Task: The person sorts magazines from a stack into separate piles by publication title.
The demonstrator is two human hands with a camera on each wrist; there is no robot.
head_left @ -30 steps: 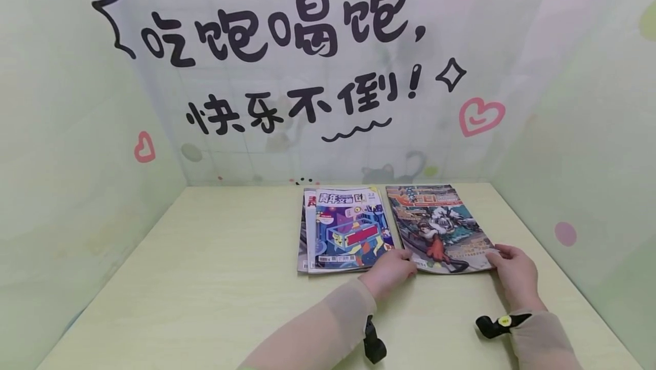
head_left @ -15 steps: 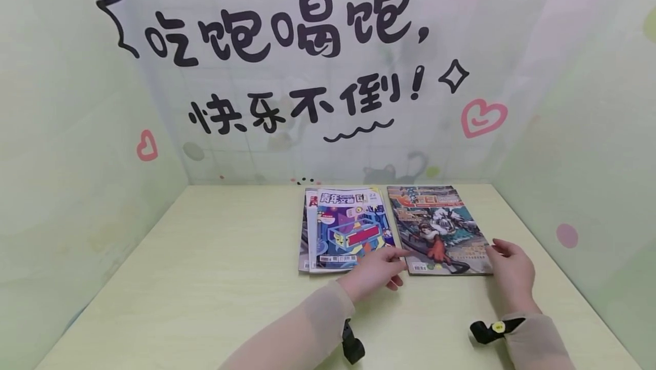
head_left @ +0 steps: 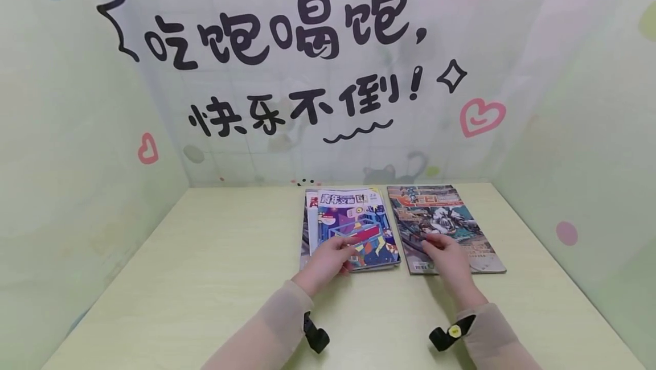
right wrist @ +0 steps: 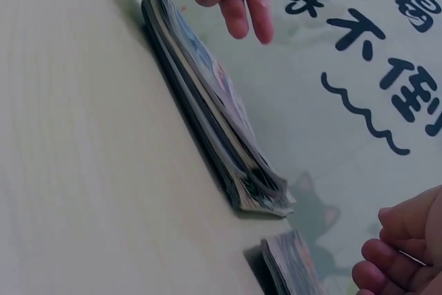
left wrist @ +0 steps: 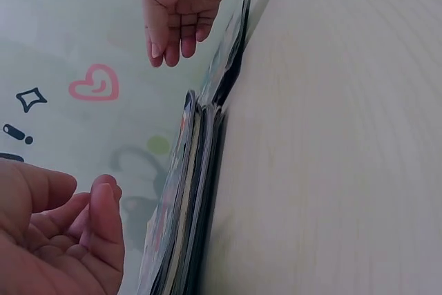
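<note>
My left hand (head_left: 325,262) hovers over the lower left of a magazine stack, its fingers loosely bent around nothing. The stack's top magazine (head_left: 376,253) has a purple and blue cover, with others fanned out a little under its left side. In the left wrist view the stack (left wrist: 183,205) shows several layered spines. My right hand (head_left: 451,262) is above the single magazine (head_left: 476,245) on the right, which has a dark comic-style cover with a white-haired figure. Its fingers are relaxed and hold nothing. In the right wrist view that hand (right wrist: 407,246) is apart from the pages.
Both piles lie flat on a pale wooden table (head_left: 205,279) near its back edge, with a narrow gap between them. A back wall (head_left: 256,159) with black lettering and printed side walls enclose the table. Black camera straps (head_left: 315,333) sit on both sleeves.
Both hands have let go of the right magazine's edges. The left hand has drawn left over the stack, and the right hand has moved left over the right magazine.
</note>
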